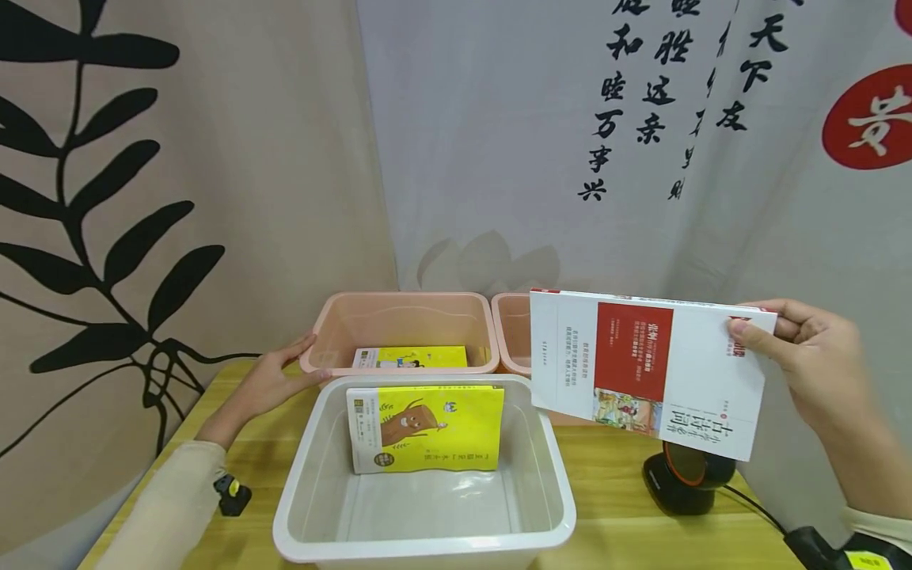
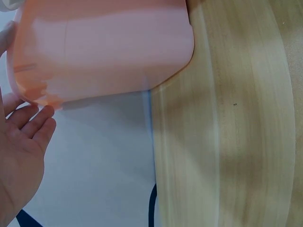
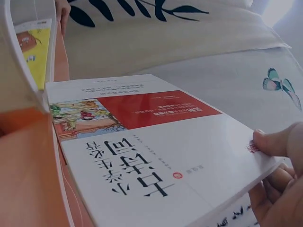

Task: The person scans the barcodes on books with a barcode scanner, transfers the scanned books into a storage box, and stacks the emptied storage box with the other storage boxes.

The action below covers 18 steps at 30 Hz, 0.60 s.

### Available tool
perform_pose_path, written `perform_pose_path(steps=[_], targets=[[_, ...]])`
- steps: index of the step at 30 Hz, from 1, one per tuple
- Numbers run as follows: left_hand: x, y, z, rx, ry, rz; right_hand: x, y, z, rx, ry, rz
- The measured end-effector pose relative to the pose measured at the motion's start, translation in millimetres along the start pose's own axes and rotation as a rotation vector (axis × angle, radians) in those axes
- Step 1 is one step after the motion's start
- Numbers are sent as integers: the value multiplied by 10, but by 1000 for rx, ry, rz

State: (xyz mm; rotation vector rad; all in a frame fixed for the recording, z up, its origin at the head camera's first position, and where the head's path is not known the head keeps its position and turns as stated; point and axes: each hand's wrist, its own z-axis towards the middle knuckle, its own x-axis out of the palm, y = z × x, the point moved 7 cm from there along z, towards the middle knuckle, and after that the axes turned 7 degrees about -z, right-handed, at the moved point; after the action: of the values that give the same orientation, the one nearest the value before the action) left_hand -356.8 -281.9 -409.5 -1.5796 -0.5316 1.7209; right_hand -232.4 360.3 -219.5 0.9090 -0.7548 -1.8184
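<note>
My right hand point(image 1: 826, 372) grips a white book point(image 1: 701, 356) by its right end, thumb on the cover and fingers behind. The book has a red panel, a small colour picture and large black characters; it is raised above the table, overlapping the right pink bin point(image 1: 511, 332) in the head view. My left hand point(image 1: 274, 388) touches the left pink bin point(image 1: 406, 301) at its left side, fingers extended along the outside and thumb near the front rim. Inside that bin is a yellow book point(image 1: 427, 357), partly hidden by its front wall.
In front stands a white bin point(image 1: 427, 546) holding a yellow book point(image 1: 456, 419) with a brown cartoon figure. A black round device point(image 1: 680, 483) with a cable sits at right on the wooden table point(image 1: 606, 507). Printed curtains point(image 1: 484, 158) hang behind.
</note>
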Motion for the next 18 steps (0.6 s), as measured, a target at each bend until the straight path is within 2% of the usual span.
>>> perform_pose_path(steps=[5, 6, 10, 12, 18], targets=[[7, 2, -1, -7, -2, -2, -198, -54, -38, 13, -19, -163], [6, 3, 0, -9, -2, -1, -233, -69, -47, 18, -21, -159], [5, 1, 5, -9, 2, 1, -326, -134, -85, 9, 17, 1], [3, 0, 7, -8, 2, 5, -364, -168, -112, 10, 32, 4], [2, 9, 6, -8, -3, 14, -450, -281, -214, 63, 55, -300]])
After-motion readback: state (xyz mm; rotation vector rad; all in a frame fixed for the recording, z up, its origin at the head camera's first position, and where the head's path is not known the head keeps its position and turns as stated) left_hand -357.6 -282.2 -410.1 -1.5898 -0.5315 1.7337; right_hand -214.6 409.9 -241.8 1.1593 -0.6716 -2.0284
